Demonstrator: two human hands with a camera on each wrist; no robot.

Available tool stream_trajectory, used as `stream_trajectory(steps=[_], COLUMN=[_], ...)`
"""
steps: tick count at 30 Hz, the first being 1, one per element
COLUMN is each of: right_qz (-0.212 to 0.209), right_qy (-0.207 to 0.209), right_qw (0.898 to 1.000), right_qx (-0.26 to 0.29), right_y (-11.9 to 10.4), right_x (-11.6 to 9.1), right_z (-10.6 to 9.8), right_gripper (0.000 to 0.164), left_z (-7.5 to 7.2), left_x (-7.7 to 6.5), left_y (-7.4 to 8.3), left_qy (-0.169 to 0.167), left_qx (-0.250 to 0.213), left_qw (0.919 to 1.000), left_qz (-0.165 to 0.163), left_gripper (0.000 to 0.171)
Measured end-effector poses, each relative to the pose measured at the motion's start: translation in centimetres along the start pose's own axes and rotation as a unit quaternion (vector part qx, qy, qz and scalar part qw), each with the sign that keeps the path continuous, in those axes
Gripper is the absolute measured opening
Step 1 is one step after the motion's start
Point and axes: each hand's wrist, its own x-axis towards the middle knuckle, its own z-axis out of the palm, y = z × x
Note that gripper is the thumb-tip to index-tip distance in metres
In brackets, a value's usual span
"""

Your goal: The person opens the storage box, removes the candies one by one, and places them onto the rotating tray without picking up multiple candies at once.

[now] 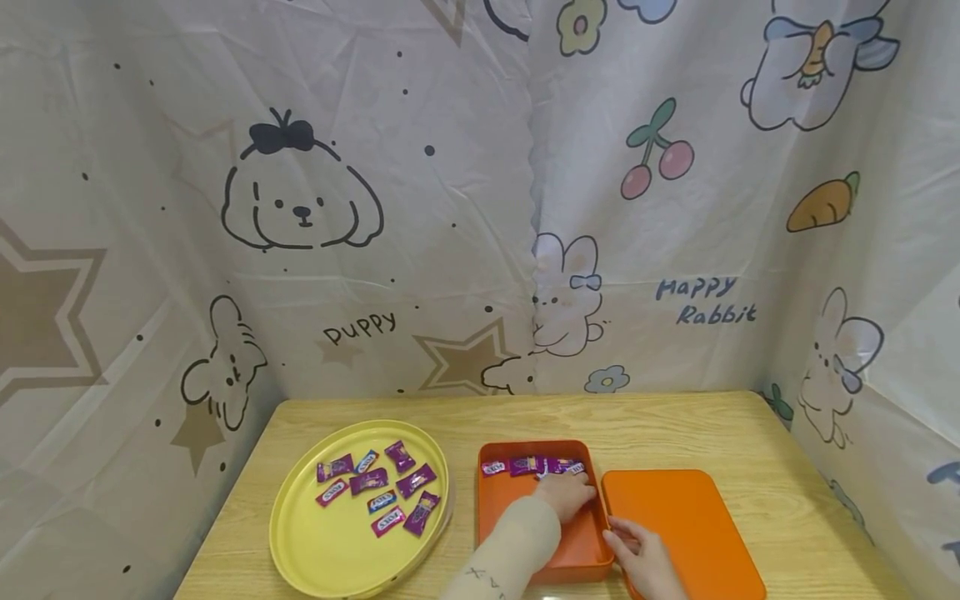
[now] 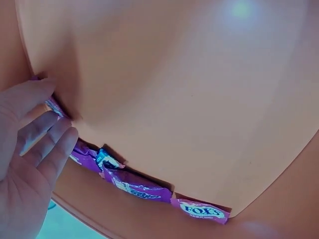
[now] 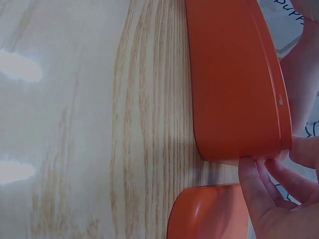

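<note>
An orange-red box [image 1: 504, 504] stands open on the table, with a row of wrapped candies along its far wall. In the left wrist view that row has a pink FOX'S candy [image 2: 202, 210], a purple candy [image 2: 137, 188] and a small blue candy [image 2: 108, 159]. My left hand [image 1: 567, 494] reaches into the box's far right corner. Its thumb and fingertips pinch a purple-wrapped candy [image 2: 56, 107] against the wall, partly covering it. My right hand [image 1: 645, 562] grips the box's right wall, thumb at the rim and fingers on the outside.
A round yellow tray [image 1: 318, 550] at the left holds several purple, pink and blue wrapped candies [image 1: 369, 481]. Flat on the table, right of the box, lies an orange lid [image 1: 682, 517]. A patterned curtain [image 1: 465, 208] hangs behind and at both sides of the wooden table [image 1: 637, 417].
</note>
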Motion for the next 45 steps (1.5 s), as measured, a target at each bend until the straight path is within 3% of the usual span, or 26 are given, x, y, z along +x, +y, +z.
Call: stream_trajectory(steps=[11,20,28,37,40,45], right_qz=[-0.002,-0.001,0.0,0.004,0.005,0.002], right_qy=[0.0,0.0,-0.003,-0.009,-0.008,-0.01], right_qw=[1.0,1.0,1.0,1.0,1.0,1.0], right_qx=[-0.005,-0.011,-0.015,-0.008,-0.01,-0.022], right_y=[0.0,-0.2,-0.2,0.0,0.1,0.2], right_x=[0.1,-0.1,0.0,0.0,0.1,0.2], right_z=[0.0,-0.1,0.0,0.1,0.1,0.0], right_gripper=[0.039,0.039,0.039,0.041,0.041,0.043], left_z=[0.0,0.1,0.0,-1.1,-1.7,-2.7], left_x=[0.1,0.1,-0.1,-1.1,-1.4,-2.0], left_y=[0.5,0.2,-0.7,-2.3,-3.3,-5.1], left_qy=[-0.008,0.007,0.016,0.018,0.026,0.043], left_qx=[0.011,0.002,-0.049,-0.089,-0.093,-0.148], left_qw=[0.9992,0.9996,0.9984,0.995,0.9946,0.9877], left_qz=[-0.037,-0.026,-0.023,-0.044,-0.039,-0.027], left_gripper=[0.02,0.01,0.005,0.017,0.024,0.022])
